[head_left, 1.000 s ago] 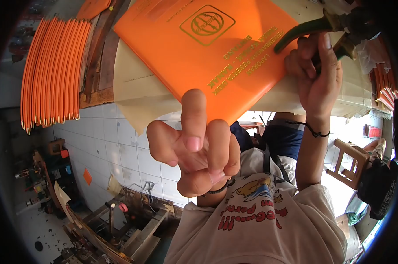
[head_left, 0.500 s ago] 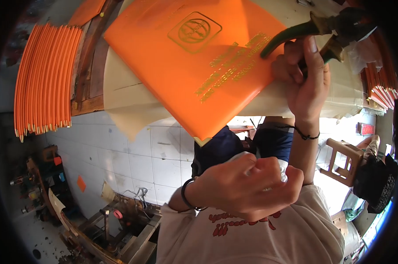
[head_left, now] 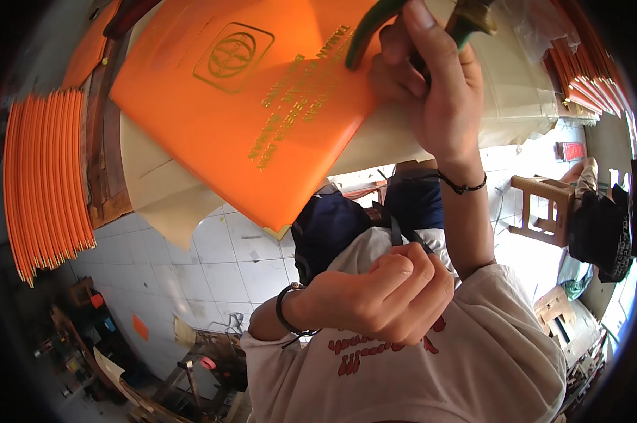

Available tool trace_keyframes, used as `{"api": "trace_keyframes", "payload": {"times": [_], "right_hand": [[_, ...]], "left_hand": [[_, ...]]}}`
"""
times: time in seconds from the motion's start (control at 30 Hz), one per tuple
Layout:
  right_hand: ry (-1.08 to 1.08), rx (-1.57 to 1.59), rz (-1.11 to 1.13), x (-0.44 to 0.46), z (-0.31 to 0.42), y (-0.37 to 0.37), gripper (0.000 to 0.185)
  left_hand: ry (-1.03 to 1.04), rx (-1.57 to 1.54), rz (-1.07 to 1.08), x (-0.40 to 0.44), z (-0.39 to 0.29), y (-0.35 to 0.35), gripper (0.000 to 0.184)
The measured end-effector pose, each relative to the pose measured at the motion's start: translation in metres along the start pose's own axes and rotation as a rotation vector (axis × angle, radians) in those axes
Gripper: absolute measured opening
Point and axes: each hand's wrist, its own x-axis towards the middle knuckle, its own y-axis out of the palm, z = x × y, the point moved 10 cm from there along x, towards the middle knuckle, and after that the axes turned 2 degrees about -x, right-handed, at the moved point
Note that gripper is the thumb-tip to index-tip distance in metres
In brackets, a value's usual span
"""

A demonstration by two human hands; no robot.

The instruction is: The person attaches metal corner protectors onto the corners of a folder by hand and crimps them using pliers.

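Note:
My right hand (head_left: 438,92) is closed around pliers (head_left: 371,32) with green handles, whose head lies beyond the top edge of the view. It is over the right side of an orange folder cover (head_left: 213,127) with a gold emblem and gold lettering. A gold-coloured metal corner (head_left: 280,233) shows at the cover's near tip. Lower down, in front of my shirt, my left hand (head_left: 378,296) is closed with its fingers curled. What it holds, if anything, is hidden. Dark straps (head_left: 397,229) show just behind its fingers.
Brown paper (head_left: 167,201) lies under the cover and hangs over the table's near edge. A stack of orange covers (head_left: 47,183) with metal corners stands at left, more covers (head_left: 579,70) at far right. A brown plastic stool (head_left: 544,208) stands on the tiled floor (head_left: 234,261).
The view has shifted, so the cover and right hand sit further left and the pliers' head is out of frame. My left hand has turned slightly and stays closed.

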Motion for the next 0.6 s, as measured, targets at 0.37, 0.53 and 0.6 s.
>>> {"api": "trace_keyframes", "payload": {"times": [0.37, 0.53, 0.6], "right_hand": [[-0.02, 0.013, -0.015, 0.001, -0.001, -0.001, 0.035], [-0.097, -0.03, -0.026, 0.001, 0.005, -0.003, 0.036], [-0.155, -0.059, -0.029, 0.001, 0.009, -0.003, 0.036]], "left_hand": [[-0.062, 0.021, 0.008, -0.002, 0.002, 0.003, 0.015], [-0.048, 0.026, 0.0, 0.001, 0.004, 0.001, 0.014], [-0.053, 0.022, -0.013, 0.001, 0.005, 0.0, 0.014]]}}
